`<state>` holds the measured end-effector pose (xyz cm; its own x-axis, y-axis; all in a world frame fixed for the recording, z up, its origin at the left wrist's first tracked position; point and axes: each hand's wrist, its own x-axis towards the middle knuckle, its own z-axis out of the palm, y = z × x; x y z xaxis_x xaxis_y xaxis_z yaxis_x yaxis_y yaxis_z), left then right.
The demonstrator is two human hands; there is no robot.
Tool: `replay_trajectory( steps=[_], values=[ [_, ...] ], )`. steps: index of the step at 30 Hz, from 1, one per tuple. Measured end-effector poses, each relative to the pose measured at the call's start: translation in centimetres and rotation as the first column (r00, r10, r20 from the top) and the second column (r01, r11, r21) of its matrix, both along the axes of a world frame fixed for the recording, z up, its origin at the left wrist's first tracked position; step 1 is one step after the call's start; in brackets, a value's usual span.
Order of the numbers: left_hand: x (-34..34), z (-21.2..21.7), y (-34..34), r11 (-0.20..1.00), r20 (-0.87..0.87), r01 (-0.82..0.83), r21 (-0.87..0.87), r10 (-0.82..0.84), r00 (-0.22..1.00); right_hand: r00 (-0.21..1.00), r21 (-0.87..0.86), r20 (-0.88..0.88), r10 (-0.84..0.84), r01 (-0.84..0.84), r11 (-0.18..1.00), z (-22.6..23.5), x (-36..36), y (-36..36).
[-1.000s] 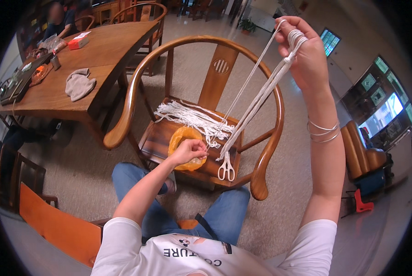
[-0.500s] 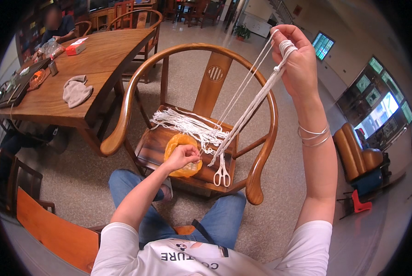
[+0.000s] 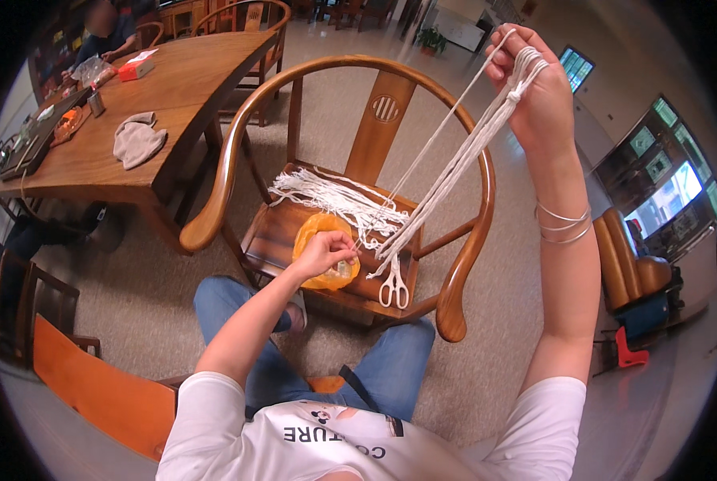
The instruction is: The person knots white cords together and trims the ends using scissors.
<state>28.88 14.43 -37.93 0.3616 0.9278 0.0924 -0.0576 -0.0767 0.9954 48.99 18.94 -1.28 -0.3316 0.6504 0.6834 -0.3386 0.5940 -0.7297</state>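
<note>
Currently, right hand (image 3: pixel 541 96) grips white cords (image 3: pixel 471 152), left hand (image 3: pixel 325 253) pinches strand (image 3: pixel 457 106); shirt (image 3: pixel 238 449) bears lettering (image 3: pixel 334 435).

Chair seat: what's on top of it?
On the chair seat: loose white cords toward the back, a yellow container nearer the front, and white scissors at front right. The left hand hides part of the container, and the seat beneath these things is covered.

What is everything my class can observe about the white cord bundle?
The white cord bundle looks soft, like cotton. Its top loops over the raised right hand, with a knot just below. Strands slant down to the chair seat by the scissors; whether they touch these is unclear. Thinner cord runs toward the left hand.
</note>
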Motion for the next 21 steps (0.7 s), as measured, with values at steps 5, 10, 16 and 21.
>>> replay_trajectory(
  steps=[5, 10, 16, 21],
  values=[
    [-0.3, -0.1, 0.0, 1.0, 0.015, -0.011, 0.021, 0.011, 1.0, 0.999, -0.045, -0.006, 0.034, -0.034, 0.998, 0.0, 0.1, 0.1],
    [-0.7, -0.8, 0.4, 0.997, 0.094, 0.056, -0.058, -0.05, 0.994, 1.0, -0.043, 0.006, -0.009, 0.01, 0.999, -0.1, 0.3, -0.1],
    [-1.5, -0.1, 0.3, 0.993, 0.123, 0.067, -0.097, -0.055, 0.991, 0.99, -0.012, 0.026, -0.139, 0.139, 0.99, -0.3, 1.4, -0.8],
    [-4.4, 0.4, 0.3, 0.995, 0.069, 0.003, -0.103, 0.004, 0.998, 0.971, 0.017, -0.041, -0.235, 0.236, 0.972, -1.9, 2.9, -2.5]
  ],
)
